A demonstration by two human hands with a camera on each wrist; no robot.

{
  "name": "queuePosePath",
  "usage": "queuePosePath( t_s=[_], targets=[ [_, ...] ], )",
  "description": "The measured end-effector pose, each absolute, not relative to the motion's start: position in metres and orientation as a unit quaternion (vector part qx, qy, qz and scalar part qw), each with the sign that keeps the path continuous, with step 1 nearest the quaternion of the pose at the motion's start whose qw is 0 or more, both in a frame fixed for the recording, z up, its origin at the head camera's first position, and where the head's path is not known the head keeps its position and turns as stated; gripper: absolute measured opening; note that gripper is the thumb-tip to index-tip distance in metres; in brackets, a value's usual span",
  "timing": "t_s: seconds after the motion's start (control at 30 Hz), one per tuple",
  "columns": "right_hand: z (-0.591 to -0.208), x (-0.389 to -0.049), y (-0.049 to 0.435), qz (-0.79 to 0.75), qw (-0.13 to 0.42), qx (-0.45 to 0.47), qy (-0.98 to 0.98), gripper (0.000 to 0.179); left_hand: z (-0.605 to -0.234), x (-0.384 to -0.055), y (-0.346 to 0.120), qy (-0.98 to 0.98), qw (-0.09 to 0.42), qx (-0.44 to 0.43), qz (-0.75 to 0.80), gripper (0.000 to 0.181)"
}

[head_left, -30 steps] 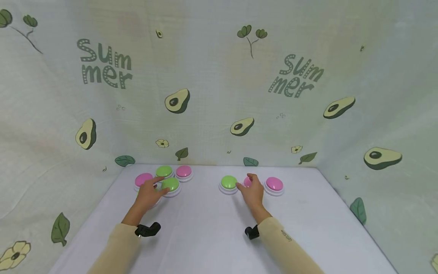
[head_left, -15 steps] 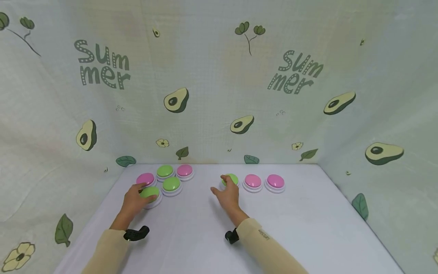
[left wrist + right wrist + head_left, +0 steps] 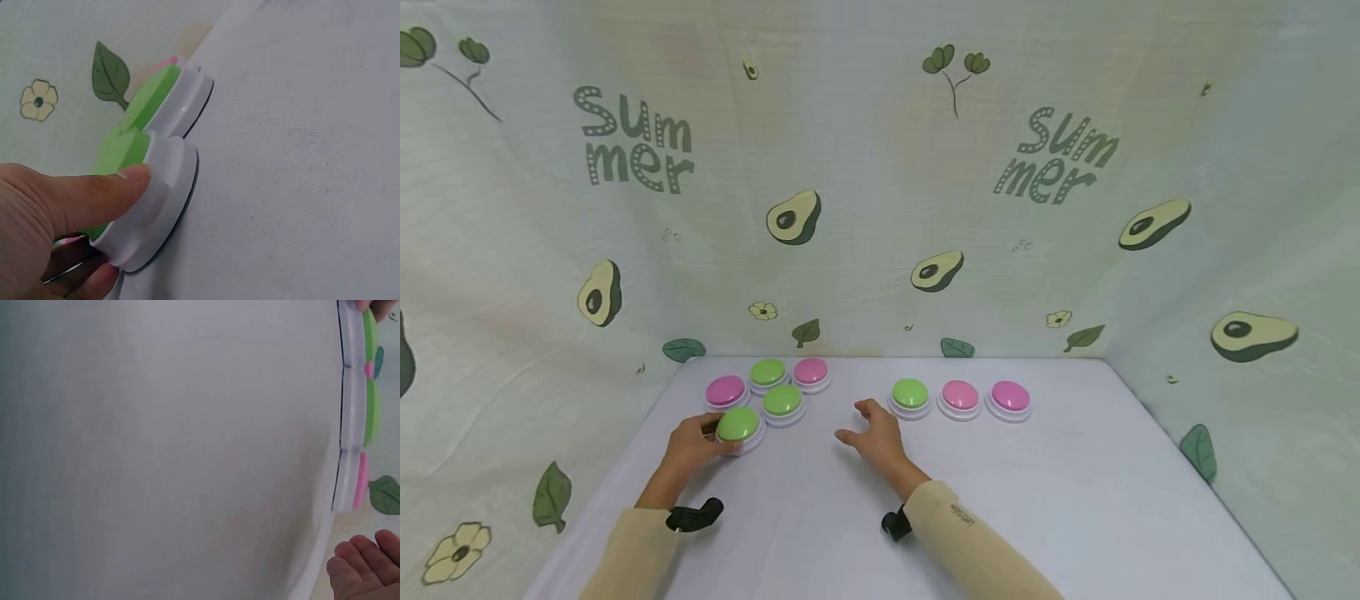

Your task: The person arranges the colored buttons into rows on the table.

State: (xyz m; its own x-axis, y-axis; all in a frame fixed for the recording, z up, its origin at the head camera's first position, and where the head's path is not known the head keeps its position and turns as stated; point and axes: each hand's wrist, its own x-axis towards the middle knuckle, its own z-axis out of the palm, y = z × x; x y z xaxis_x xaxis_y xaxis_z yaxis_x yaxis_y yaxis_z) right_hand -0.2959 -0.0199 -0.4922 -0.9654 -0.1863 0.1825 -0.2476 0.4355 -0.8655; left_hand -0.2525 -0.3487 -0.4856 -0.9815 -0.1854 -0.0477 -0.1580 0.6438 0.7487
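Observation:
In the head view my left hand grips the nearest green push button of the left group by its white base. The left wrist view shows the thumb against its near side, with the other fingers partly hidden behind it. Touching or close by stand a second green button, a magenta button, a farther green button and a pink button. My right hand hovers over the table between the two groups, fingers spread and holding nothing.
To the right, a row holds a green button, a pink button and a magenta button. A white table lies beneath everything. Printed cloth hangs behind it and at both sides.
My right hand has moved left, from the pink button past the green one of the right row. My left hand has drawn back toward the near green button and now grips it.

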Motion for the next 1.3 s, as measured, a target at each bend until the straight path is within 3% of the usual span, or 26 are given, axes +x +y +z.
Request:
queuePosePath(
  t_s=[0.67, 1.3],
  targets=[
    [-0.493, -0.283, -0.046, 0.486, -0.056, 0.166, -0.856, 0.067, -0.489, -0.243, -0.315, -0.879, -0.013, 0.028, -0.475, 0.077],
    [-0.494, -0.279, -0.052, 0.444, -0.03, 0.198, -0.873, 0.061, -0.5, -0.254, -0.269, -0.845, 0.006, 0.001, -0.535, 0.054]
  ],
)
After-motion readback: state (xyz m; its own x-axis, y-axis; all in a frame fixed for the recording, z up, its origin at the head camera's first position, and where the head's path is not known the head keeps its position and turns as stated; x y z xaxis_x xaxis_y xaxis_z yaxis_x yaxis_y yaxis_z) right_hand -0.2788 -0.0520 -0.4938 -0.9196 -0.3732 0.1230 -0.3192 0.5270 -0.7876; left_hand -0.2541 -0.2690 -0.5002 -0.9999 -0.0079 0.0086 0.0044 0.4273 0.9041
